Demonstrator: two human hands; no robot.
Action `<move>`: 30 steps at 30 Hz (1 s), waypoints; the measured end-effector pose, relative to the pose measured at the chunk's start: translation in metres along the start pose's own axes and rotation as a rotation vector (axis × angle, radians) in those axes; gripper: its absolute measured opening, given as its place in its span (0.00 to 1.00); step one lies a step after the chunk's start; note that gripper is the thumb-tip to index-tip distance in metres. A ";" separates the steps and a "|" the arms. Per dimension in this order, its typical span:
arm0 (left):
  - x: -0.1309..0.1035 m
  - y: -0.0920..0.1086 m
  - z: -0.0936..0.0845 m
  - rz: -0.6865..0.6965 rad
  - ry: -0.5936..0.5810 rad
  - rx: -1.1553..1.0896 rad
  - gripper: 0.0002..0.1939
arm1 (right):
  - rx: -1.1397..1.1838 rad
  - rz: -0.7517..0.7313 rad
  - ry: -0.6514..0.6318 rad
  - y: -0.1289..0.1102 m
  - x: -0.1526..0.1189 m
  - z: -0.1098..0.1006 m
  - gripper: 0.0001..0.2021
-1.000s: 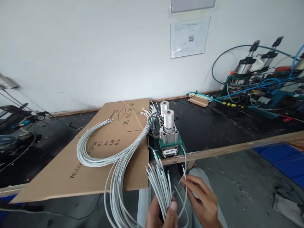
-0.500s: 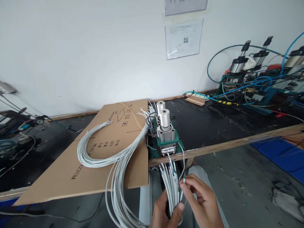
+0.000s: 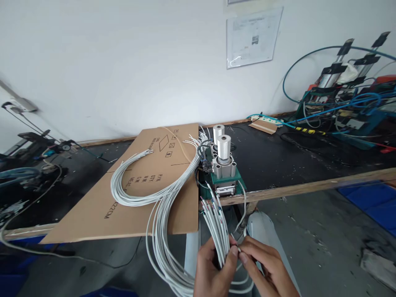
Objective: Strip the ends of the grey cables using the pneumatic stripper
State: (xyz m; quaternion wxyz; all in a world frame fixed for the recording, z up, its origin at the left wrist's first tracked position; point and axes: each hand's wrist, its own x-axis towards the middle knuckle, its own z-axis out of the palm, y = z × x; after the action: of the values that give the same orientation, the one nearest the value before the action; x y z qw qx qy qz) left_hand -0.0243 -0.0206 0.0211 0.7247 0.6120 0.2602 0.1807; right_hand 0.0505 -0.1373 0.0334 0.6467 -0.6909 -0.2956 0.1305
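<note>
My left hand (image 3: 213, 268) is wrapped round a bundle of white cables (image 3: 215, 227), whose stripped ends with small coloured wires point up toward the machine. Close against its thumb, my right hand (image 3: 262, 264) pinches the end of a single cable between thumb and fingers. A small pneumatic press (image 3: 224, 167) with two silver cylinders stands at the table's edge just beyond the cable ends. The long cables loop from below my left hand up over a cardboard sheet (image 3: 182, 214), where a curved coil of them (image 3: 119, 189) lies.
The black table (image 3: 278, 156) has a wooden front edge. More pneumatic machines (image 3: 331, 82) with blue hoses stand at the right, and another device (image 3: 46, 152) at the left. A power strip (image 3: 267, 119) lies by the wall. Blue bins (image 3: 371, 206) are below.
The view has shifted, so the table and press appear slightly higher and further right. My right hand has come closer to my left thumb, bringing the pinched cable end down beside the bundle.
</note>
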 end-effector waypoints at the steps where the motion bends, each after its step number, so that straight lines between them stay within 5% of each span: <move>1: 0.000 0.000 0.000 -0.002 0.007 0.010 0.27 | 0.004 -0.031 -0.054 -0.002 0.003 -0.001 0.24; 10: -0.002 0.031 0.010 0.038 0.107 0.201 0.10 | -0.088 -0.053 -0.243 0.011 0.006 -0.004 0.18; 16: -0.002 0.047 0.016 0.048 0.097 0.330 0.10 | -0.575 -0.342 -0.198 0.028 -0.001 -0.025 0.16; 19: -0.003 0.046 0.017 0.061 0.092 0.344 0.09 | -0.617 -0.439 -0.195 0.029 0.000 -0.029 0.16; 25: -0.003 0.034 0.010 0.002 0.025 0.272 0.11 | -0.214 -0.144 -0.242 0.015 0.001 -0.010 0.16; 30: 0.001 0.030 0.006 -0.020 0.009 0.261 0.09 | -0.103 -0.077 -0.209 0.010 0.000 -0.002 0.17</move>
State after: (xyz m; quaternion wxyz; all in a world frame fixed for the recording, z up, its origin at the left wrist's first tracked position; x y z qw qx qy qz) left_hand -0.0184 -0.0196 0.0508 0.6394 0.6977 0.2909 0.1410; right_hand 0.0538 -0.1385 0.0240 0.5805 -0.6941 -0.3939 0.1617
